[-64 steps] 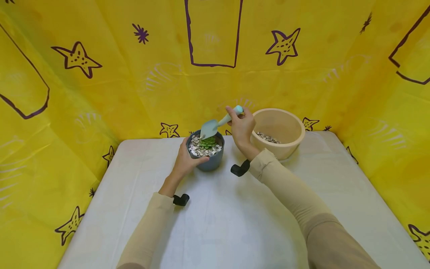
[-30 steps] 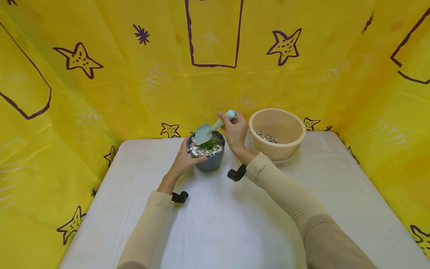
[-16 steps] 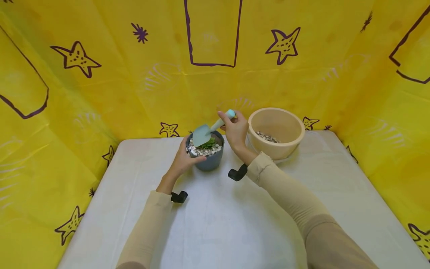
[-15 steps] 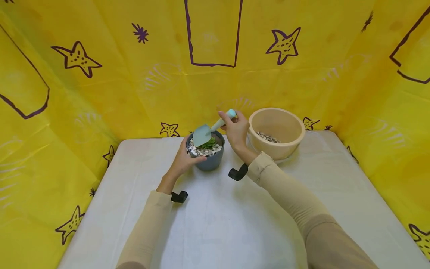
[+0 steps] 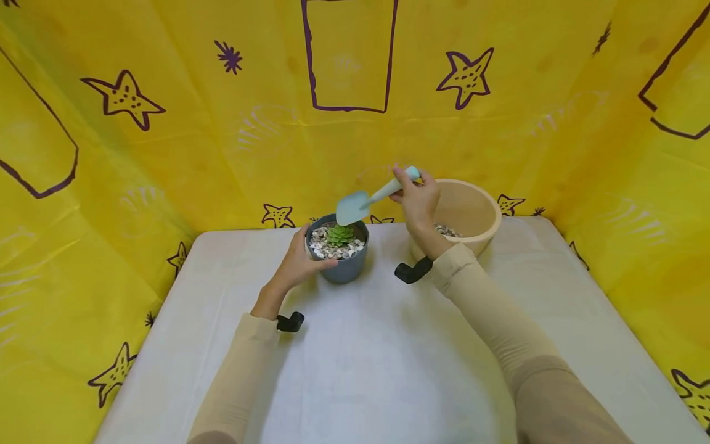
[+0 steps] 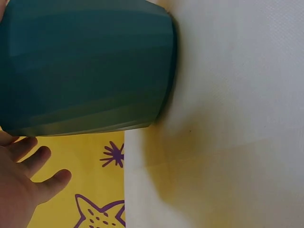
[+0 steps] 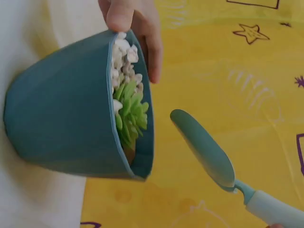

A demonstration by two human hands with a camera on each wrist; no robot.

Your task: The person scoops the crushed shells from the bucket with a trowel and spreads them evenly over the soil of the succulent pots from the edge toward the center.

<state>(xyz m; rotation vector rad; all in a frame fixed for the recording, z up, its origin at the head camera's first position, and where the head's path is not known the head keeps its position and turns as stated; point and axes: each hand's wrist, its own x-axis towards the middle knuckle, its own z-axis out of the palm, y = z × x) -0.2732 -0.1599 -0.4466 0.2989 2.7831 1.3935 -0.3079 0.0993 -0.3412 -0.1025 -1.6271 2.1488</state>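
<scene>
A blue-grey flower pot (image 5: pixel 342 270) stands upright on the table, with a green succulent (image 5: pixel 340 234) amid whitish pebbles (image 5: pixel 324 248). My left hand (image 5: pixel 296 262) grips the pot's left side, thumb across the front near the rim. In the left wrist view the pot (image 6: pixel 90 66) hides part of that hand (image 6: pixel 23 175). My right hand (image 5: pixel 418 198) holds a pale blue-green trowel (image 5: pixel 353 208) by its handle, blade above the pot's right rear rim. The right wrist view shows the trowel blade (image 7: pixel 206 149) apart from the pot (image 7: pixel 61 104), with no pebbles visible on it.
A cream round tub (image 5: pixel 471 197) with pebbles (image 5: pixel 446 230) inside stands to the right, partly behind my right hand. White cloth (image 5: pixel 355 370) covers the table. Yellow patterned sheeting (image 5: pixel 355 148) rises right behind the table's back edge and along both sides.
My right hand has drawn the trowel right and upward, off the succulent, which now shows more fully. My left hand keeps its grip on the flower pot.
</scene>
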